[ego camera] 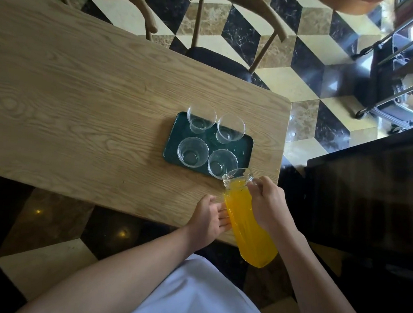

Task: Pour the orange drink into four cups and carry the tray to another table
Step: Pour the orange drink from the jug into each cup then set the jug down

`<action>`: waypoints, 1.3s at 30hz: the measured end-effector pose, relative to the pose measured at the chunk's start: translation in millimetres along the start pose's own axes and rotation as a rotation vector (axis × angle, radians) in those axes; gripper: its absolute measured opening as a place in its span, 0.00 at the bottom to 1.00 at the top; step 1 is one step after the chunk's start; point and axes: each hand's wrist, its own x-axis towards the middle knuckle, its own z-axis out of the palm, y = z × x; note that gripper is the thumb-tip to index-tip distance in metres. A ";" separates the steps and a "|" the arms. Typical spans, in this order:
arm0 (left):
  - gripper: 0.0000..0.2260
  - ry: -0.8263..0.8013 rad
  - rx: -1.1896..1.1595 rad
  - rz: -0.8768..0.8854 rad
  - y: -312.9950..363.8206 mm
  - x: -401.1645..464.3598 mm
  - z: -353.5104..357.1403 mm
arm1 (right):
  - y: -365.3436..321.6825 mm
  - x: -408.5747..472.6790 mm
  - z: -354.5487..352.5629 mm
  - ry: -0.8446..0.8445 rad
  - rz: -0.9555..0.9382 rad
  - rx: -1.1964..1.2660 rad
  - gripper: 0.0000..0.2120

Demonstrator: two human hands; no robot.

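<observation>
Glass pitcher (247, 221) of orange drink: lower centre-right of frame, tilted, spout just over the near-right cup (222, 163). Right hand (269, 206): fingers curled round the pitcher handle. Left hand (209, 219): fingers straight, supporting the pitcher's side. Dark green tray (247, 144): centre frame on wooden table (83, 100), bearing four clear cups, all empty. Wooden chair (237, 25): upper centre.
</observation>
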 end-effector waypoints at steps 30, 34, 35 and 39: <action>0.24 0.014 -0.055 -0.040 2.2 5.2 7.6 | -19.3 17.0 -5.0 -0.057 0.037 -0.102 0.11; 0.24 0.016 -0.057 -0.034 2.5 4.6 6.9 | -21.8 19.8 -4.4 -0.065 0.034 -0.109 0.11; 0.24 0.021 -0.056 -0.033 2.8 4.4 6.9 | -22.2 20.4 -4.0 -0.067 0.035 -0.112 0.11; 0.24 0.046 -0.048 -0.034 2.9 4.1 9.4 | -23.4 22.7 -3.9 -0.071 0.032 -0.135 0.12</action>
